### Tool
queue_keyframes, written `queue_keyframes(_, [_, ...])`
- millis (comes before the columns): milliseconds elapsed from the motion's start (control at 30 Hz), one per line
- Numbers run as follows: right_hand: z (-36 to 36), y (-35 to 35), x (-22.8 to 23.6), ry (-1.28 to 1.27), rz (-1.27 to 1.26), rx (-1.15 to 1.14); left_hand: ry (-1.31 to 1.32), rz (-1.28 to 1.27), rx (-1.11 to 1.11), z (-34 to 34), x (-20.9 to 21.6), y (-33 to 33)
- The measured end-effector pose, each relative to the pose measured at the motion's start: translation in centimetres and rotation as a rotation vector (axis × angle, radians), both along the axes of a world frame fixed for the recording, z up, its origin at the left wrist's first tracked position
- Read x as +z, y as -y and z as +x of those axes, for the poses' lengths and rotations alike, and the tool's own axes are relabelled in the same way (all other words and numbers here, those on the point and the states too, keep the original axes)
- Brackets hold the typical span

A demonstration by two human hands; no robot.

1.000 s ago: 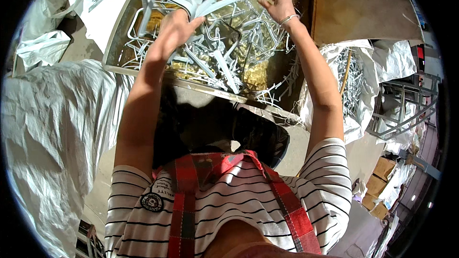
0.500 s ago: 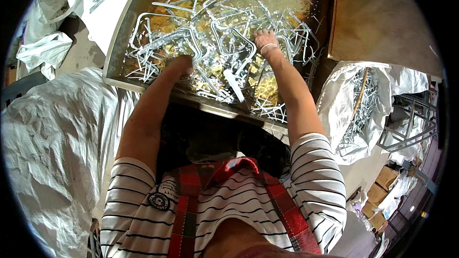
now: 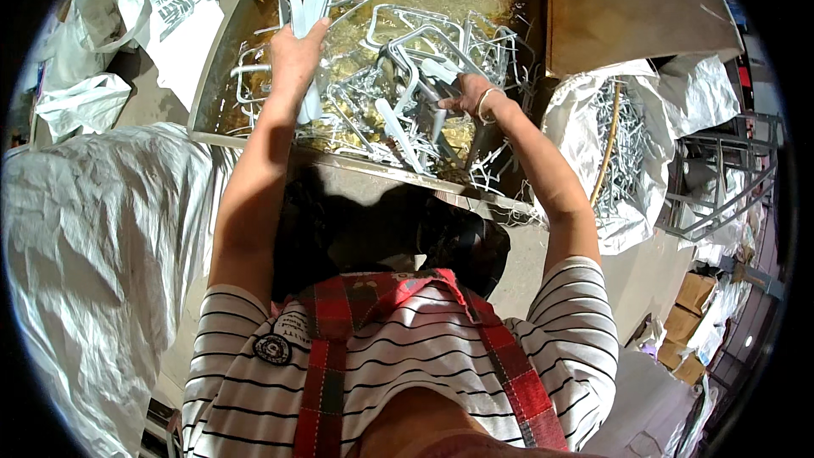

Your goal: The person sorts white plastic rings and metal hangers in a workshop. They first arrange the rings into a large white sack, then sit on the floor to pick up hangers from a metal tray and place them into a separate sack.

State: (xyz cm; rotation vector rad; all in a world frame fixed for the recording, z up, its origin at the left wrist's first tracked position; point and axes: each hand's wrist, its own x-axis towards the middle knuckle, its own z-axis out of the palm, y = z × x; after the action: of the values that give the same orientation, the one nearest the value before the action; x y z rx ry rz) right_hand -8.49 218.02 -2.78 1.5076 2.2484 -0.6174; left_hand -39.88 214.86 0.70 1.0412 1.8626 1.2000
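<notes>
Pale strips [image 3: 313, 2] in the closed left hand [image 3: 296, 55], right hand [image 3: 473, 95] half-curled against grey pieces [image 3: 438, 70], grip unclear.

"What kind of place is this?"

"It looks like a workshop."

"How do you know?"

"Under the left hand [image 3: 297, 53] and right hand [image 3: 476, 95] is a big wet tub [image 3: 206, 106] with lots of grey pieces [image 3: 397, 130]."

"What's around them?"

"Right of the right hand, a white sack [image 3: 566, 114] full of thin grey bits [image 3: 625, 153]. Brown boxes [image 3: 682, 323] are farther off. Left of the left hand, a white bag [image 3: 181, 68]."
</notes>
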Motion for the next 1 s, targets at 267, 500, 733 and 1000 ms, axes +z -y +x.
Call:
queue_keyframes(267, [-1.8, 2.8, 9.1, 0.034, 0.010, 0.162, 0.382, 0.180, -0.173, 7.3, 4.9, 6.0])
queue_keyframes(500, [-4.7, 6.4, 8.3, -0.390, 0.068, -0.004, 0.111, 0.127, -0.694, 10.0, -0.5, 5.7])
queue_keyframes(733, [1.3, -5.2, 6.7, -0.736, -0.049, -0.725, 0.252, 0.130, -0.690, 7.8, -1.6, 4.1])
queue_keyframes(1000, [-5.3, -6.1, -3.7, -1.051, -0.794, -0.858, 0.323, 0.113, -0.783, 6.4, 1.7, 4.2])
